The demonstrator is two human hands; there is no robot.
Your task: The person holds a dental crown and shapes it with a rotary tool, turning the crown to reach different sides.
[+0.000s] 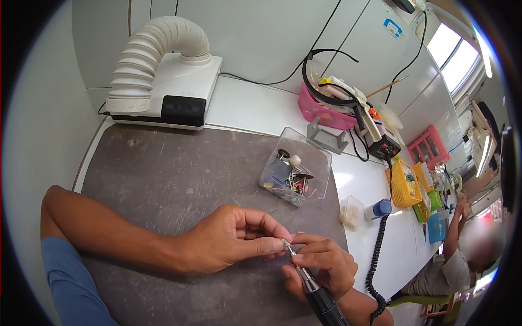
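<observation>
Pinching the piece (283,240) in the left fingers (266,246), lower centre of the frame; clamping the right fingers (319,261) on the drill (324,305), tip close by. Could flick the piece loose or nick the left fingers through weak pinch or skid.

Workroom interior: pale panelled walls (244,32) with dark seams; white table (244,108) bearing a scratched grey-brown mat (179,168); at right, a bright window (452,51), tube light (483,51) and green chair (421,299).

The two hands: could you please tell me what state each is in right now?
Left hand: closed, pinching a tiny piece.
Right hand: closed around the rotary handpiece.
</observation>
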